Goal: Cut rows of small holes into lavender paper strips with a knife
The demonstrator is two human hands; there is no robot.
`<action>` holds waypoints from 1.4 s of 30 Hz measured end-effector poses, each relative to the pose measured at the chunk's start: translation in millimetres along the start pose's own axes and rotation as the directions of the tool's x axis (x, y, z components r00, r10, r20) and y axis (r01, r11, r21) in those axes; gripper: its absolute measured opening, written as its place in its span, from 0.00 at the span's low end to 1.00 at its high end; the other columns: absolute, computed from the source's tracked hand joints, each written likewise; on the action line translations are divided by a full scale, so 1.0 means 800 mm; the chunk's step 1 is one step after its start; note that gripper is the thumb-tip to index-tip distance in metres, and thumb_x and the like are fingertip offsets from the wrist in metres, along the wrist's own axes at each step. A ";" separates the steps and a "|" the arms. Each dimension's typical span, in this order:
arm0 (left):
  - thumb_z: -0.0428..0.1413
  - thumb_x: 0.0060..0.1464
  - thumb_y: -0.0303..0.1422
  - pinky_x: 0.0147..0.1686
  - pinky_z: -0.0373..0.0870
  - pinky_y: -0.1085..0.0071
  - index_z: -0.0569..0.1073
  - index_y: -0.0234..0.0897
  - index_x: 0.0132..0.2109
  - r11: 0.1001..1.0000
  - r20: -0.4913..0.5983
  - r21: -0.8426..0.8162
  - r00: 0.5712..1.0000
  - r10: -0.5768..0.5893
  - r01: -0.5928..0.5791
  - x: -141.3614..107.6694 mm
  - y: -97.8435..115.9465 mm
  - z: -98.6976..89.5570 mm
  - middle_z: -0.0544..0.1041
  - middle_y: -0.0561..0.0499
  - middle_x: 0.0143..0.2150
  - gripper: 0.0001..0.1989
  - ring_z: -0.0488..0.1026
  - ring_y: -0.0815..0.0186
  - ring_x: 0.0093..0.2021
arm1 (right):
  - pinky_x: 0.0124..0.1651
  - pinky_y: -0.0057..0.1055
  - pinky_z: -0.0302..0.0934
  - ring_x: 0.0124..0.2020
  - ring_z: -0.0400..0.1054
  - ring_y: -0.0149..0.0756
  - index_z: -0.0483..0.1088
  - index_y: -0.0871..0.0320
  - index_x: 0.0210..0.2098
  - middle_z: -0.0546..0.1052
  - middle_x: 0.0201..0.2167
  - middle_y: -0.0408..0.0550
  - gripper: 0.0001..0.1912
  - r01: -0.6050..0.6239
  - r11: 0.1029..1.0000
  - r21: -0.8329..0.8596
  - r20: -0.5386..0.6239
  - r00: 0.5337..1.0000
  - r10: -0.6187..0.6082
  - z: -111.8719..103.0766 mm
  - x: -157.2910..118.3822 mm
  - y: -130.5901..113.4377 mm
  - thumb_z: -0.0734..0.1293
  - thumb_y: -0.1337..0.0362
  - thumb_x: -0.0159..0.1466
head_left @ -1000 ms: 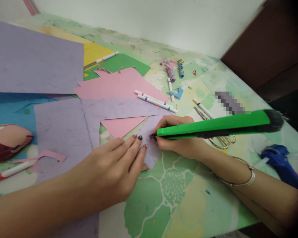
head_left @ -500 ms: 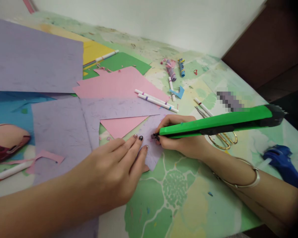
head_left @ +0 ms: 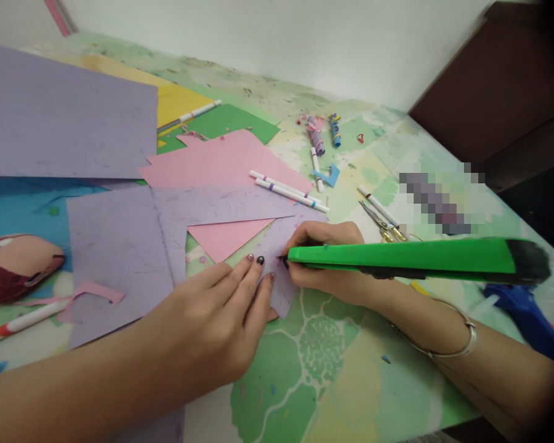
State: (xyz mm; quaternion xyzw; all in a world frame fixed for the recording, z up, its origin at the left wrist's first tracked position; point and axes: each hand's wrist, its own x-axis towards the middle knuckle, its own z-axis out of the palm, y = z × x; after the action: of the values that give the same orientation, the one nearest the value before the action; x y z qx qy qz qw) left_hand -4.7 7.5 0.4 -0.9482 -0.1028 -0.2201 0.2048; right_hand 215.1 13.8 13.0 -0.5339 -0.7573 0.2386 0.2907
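My right hand [head_left: 327, 255] grips a green utility knife [head_left: 410, 258] near its front end, and the knife's tip touches a small piece of purple paper [head_left: 284, 298]. The handle points off to the right, almost level. My left hand [head_left: 226, 314] lies flat on the same purple paper, fingers stretched out and its fingertips just left of the knife tip. Under and beside the left forearm lie larger purple sheets [head_left: 115, 246]. A pink sheet [head_left: 231, 157] lies beyond them, partly covered by purple paper.
White markers [head_left: 290, 195], gold-handled scissors [head_left: 373, 215] and a blue paper scrap [head_left: 331, 175] lie beyond my right hand. Two small decorated rolls [head_left: 335, 130] are farther back. A blue tool [head_left: 529, 314] sits at the right, a pink and dark red object [head_left: 23, 264] at the left.
The green knife's handle has swung down toward me at its far end and now covers the scissors' handles. My left hand stays pressed on the paper. The view has shifted slightly.
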 end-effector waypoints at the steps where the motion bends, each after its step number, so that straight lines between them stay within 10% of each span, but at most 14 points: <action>1: 0.48 0.65 0.21 0.34 0.83 0.58 0.79 0.23 0.46 1.000 -0.007 0.014 1.000 -0.014 0.014 0.002 0.004 0.000 0.82 0.34 0.45 0.14 0.83 0.50 0.41 | 0.29 0.26 0.59 0.24 0.68 0.28 0.74 0.58 0.27 0.79 0.24 0.40 0.02 0.002 1.000 0.014 -0.011 1.000 -0.002 0.000 -0.001 0.000 0.69 0.70 0.53; 10: 0.60 0.61 0.28 0.24 0.82 0.57 0.81 0.21 0.38 0.987 -0.122 0.035 0.981 -0.152 0.158 0.020 0.034 0.005 0.83 0.34 0.36 0.10 0.83 0.47 0.32 | 0.31 0.23 0.63 0.28 0.70 0.29 0.74 0.60 0.30 0.79 0.27 0.42 0.03 -0.027 0.959 0.284 0.059 0.998 0.011 -0.004 -0.002 0.013 0.69 0.71 0.54; 19: 0.52 0.66 0.28 0.34 0.80 0.62 0.80 0.32 0.39 0.939 -0.140 -0.265 0.955 -0.261 0.217 0.005 0.029 -0.001 0.85 0.42 0.40 0.12 0.83 0.56 0.39 | 0.32 0.23 0.64 0.30 0.70 0.28 0.75 0.60 0.32 0.79 0.29 0.42 0.05 -0.001 0.941 0.340 0.125 0.991 -0.044 -0.013 0.002 0.024 0.69 0.72 0.54; 28: 0.47 0.68 0.28 0.62 0.70 0.65 0.75 0.31 0.56 0.844 0.073 -0.536 0.997 0.032 0.012 -0.016 -0.062 0.015 0.79 0.41 0.56 0.16 0.71 0.61 0.63 | 0.30 0.23 0.61 0.27 0.67 0.26 0.75 0.60 0.31 0.77 0.27 0.40 0.06 0.002 0.955 0.296 0.112 0.993 -0.036 -0.015 0.003 0.019 0.69 0.73 0.53; 42: 0.43 0.65 0.19 0.62 0.67 0.65 0.72 0.38 0.58 0.924 -0.020 -0.370 0.995 0.095 -0.096 -0.020 -0.061 0.028 0.79 0.44 0.56 0.22 0.73 0.65 0.60 | 0.32 0.24 0.61 0.30 0.68 0.28 0.74 0.60 0.32 0.77 0.29 0.42 0.05 0.064 0.942 0.330 0.112 0.988 -0.106 -0.013 0.002 0.026 0.69 0.72 0.55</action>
State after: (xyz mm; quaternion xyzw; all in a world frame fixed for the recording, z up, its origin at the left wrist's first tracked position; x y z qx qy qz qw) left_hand -24.5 59.5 -8.7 -0.9735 -0.0131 -0.2259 0.0327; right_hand 235.9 22.4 7.0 -0.4289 -0.7469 0.3814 0.3358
